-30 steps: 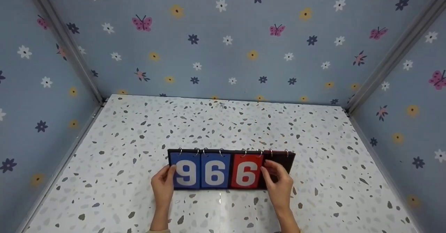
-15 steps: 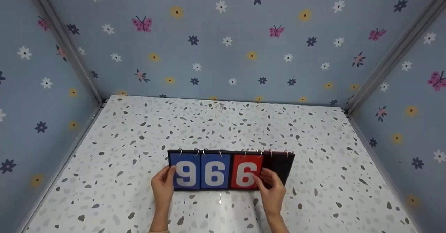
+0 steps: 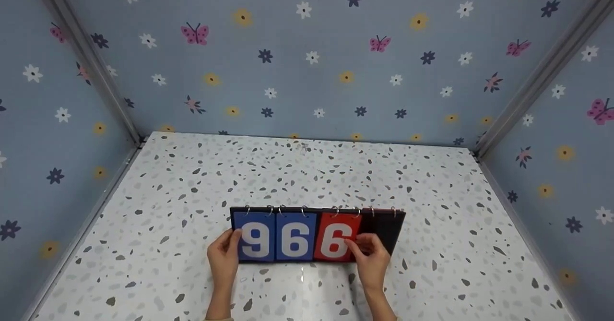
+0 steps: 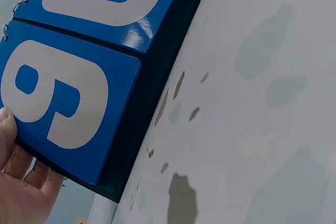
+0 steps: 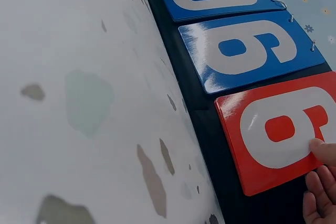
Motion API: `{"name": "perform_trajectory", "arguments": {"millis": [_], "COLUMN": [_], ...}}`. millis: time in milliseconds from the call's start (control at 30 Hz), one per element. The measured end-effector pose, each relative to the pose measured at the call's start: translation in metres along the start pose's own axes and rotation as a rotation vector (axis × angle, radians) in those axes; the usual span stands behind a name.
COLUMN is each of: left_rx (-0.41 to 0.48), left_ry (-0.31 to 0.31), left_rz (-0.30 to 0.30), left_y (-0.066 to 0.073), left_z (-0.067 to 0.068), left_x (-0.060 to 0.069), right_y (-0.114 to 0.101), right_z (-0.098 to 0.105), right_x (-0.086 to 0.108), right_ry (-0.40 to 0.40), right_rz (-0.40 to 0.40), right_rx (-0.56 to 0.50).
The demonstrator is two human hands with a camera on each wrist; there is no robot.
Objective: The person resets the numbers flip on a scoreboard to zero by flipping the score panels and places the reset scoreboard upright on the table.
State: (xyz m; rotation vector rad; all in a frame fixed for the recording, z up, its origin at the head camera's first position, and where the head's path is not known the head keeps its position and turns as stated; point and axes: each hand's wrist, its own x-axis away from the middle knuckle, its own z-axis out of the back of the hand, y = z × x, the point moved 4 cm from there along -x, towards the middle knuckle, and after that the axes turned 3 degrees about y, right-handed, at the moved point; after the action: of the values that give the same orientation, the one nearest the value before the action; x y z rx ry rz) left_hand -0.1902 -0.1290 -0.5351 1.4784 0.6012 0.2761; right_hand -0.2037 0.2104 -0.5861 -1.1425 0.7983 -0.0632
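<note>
A black flip scoreboard (image 3: 389,232) stands tilted on the tabletop, its number cards hung on metal rings. In the head view it shows a blue 9 card (image 3: 255,239), a blue 6 card (image 3: 294,239) and a red 6 card (image 3: 334,237); the far-right section is black. My left hand (image 3: 224,251) grips the board's left edge, thumb in front and fingers behind, as the left wrist view also shows. My right hand (image 3: 373,258) pinches the red card at its right edge. In the right wrist view the thumb (image 5: 322,150) lies on the red card's face, with the fingers beside its edge.
The white speckled tabletop (image 3: 297,172) spreads around the board. Blue panels with flowers and butterflies enclose it at the back (image 3: 307,71), left (image 3: 43,143) and right (image 3: 551,167), joined by grey corner posts.
My right hand has moved left from the black section onto the red card's right edge. The red card has shifted slightly left. My left hand keeps its hold.
</note>
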Motion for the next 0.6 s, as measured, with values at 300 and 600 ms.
{"name": "perform_trajectory", "arguments": {"millis": [300, 600], "left_rx": [-0.007, -0.005], "left_ry": [-0.005, 0.000], "left_rz": [-0.020, -0.030], "left_y": [0.028, 0.032], "left_z": [0.002, 0.002], "left_x": [0.006, 0.007], "right_y": [-0.081, -0.081], "right_z": [0.016, 0.022], "right_x": [-0.012, -0.013], "right_ry": [-0.143, -0.207], "right_rz": [-0.137, -0.248], "right_rx": [-0.121, -0.017]}}
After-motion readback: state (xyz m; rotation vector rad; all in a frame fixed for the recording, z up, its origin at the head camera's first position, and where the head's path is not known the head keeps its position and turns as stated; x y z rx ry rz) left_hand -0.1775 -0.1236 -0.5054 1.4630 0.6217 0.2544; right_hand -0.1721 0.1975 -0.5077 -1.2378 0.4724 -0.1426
